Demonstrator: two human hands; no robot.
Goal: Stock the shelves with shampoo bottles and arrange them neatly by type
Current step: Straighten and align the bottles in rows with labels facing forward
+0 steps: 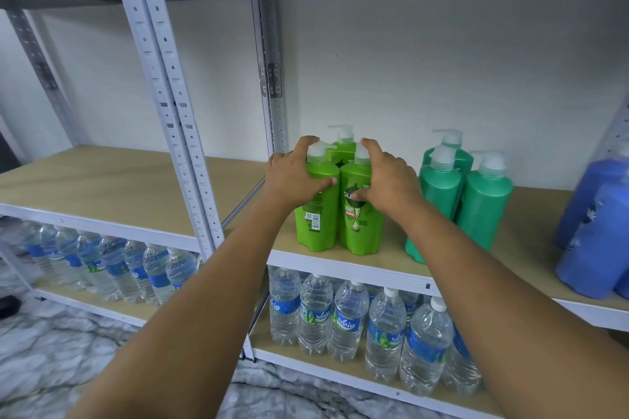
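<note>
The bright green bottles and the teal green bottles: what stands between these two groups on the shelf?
No bottle: only the right hand and forearm cross there, per the head view.

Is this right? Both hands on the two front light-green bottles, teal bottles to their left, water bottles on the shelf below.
Not quite. The head view shows the teal bottles to the right of the light-green bottles, not left. Left hand and right hand do grip the front two; water bottles are below.

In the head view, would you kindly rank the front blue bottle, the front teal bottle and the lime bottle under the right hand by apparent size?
1. front blue bottle, though nearest the camera.
2-3. front teal bottle and lime bottle look alike.
</note>
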